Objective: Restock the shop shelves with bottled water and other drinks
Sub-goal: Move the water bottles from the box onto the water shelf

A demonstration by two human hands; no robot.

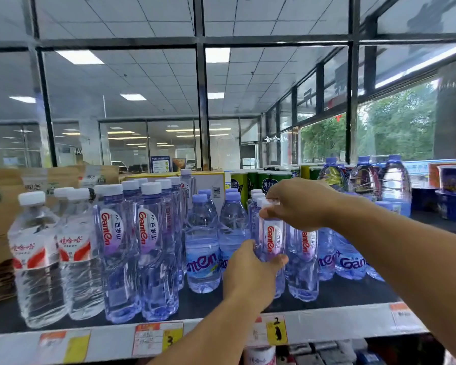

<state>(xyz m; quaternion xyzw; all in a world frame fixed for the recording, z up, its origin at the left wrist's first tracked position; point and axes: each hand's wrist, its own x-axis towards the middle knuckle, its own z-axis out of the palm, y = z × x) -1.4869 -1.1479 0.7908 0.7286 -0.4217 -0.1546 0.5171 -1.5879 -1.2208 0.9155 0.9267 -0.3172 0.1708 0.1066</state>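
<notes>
Left hand [250,275] wrapped round the lower body of a slim Ganten bottle [271,241], right hand [298,204] pinching its white cap from above. Bottle upright, standing or nearly standing on the dark shelf [353,291], near the front edge, pressed close against a matching slim bottle [304,256] on its right and squat blue-capped bottles [203,243] to its left and behind. Tight gap, so likely trouble: nudging a neighbour during the release and toppling it into the row, or tilting the tall narrow bottle by dragging the cap sideways. Little shelf left in front; a forward slip could send it over the price-tag rail [158,338].
</notes>
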